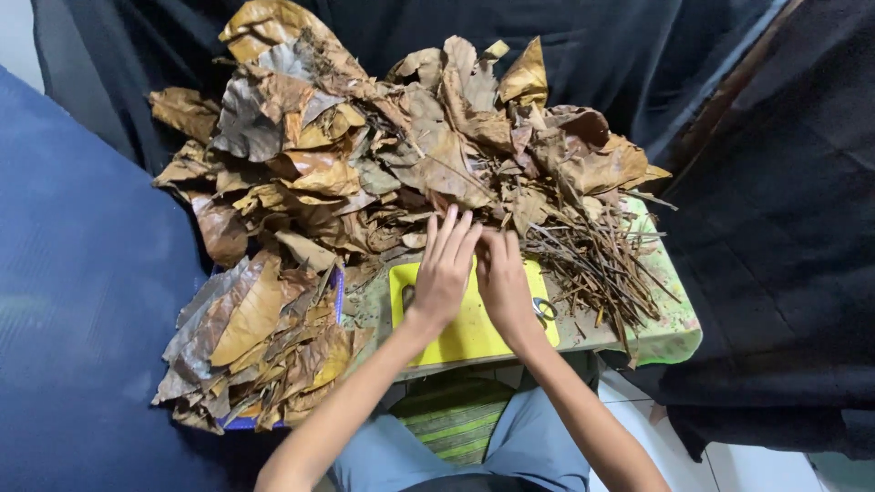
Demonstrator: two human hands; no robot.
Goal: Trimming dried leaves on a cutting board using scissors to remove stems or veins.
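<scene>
Left grip: our left hand (444,271) lies flat, fingers straight, holding nothing, fingertips at the edge of the dried brown leaves (365,155).
Right grip: our right hand (503,282) is curled beside it; we cannot tell what it grips.
Cutting board (465,333): yellow, under both hands, centre frame, on the green worktop (670,333).
Stems (597,269): heaped right of centre.
Stacked leaves (255,342): lower left.
</scene>
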